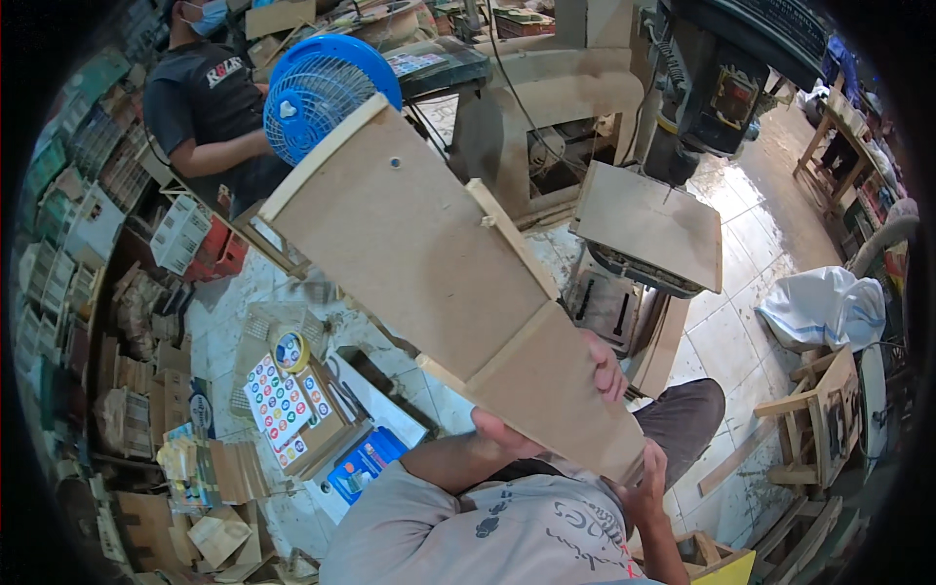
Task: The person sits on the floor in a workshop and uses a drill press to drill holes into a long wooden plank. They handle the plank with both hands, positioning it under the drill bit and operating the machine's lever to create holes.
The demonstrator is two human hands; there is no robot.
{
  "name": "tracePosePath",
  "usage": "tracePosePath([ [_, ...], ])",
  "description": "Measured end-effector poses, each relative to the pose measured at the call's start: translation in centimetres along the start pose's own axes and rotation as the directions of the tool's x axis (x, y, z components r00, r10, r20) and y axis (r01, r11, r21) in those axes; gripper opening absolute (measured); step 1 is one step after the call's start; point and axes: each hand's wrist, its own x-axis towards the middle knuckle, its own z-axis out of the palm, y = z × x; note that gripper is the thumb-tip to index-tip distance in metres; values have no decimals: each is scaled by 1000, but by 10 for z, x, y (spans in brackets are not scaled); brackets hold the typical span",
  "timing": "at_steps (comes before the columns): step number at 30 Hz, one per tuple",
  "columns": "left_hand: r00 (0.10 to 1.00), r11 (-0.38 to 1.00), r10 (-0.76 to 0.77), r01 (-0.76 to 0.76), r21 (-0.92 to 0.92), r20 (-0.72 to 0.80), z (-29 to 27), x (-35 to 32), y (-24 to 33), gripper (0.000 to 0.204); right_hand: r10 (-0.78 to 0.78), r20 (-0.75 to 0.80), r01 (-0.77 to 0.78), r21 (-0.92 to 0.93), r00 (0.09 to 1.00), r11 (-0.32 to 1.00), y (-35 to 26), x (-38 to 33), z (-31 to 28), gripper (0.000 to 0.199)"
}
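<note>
Fibreboard shelf unit point(429, 263), its compartments empty, gripped by left hand point(502, 429) and right hand point(609, 366) fingers.

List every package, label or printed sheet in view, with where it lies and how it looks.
Sticker sheet: on the floor at left, white with rows of coloured round stickers.
Blue box: flat on the floor beside the person's left sleeve, rectangular.
Tape roll: above the sheet, yellow ring.

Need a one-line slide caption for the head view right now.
Both hands, left hand and right hand, hold up a long fibreboard shelf unit over a cluttered workshop floor, blue fan behind.
</note>
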Motion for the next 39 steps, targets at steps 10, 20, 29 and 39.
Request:
tracePosePath([
  [10,999,999,45,-44,-27,13,25,0,-10,116,-189,-87,203,197,978,959,-68,141,-87,74],
  [20,903,913,-395,407,40,-172,57,13,12,117,-335,-129,349,537,933,768,-214,318,-140,38],
  [29,900,915,-343,384,120,-268,55,2,8,109,-633,-426,598,-233,646,767,-217,327,-123,18],
  [39,961,969,-192,218,114,-201,37,19,-12,108,-468,-365,466,-99,805,879,-197,346,-155,27],
])
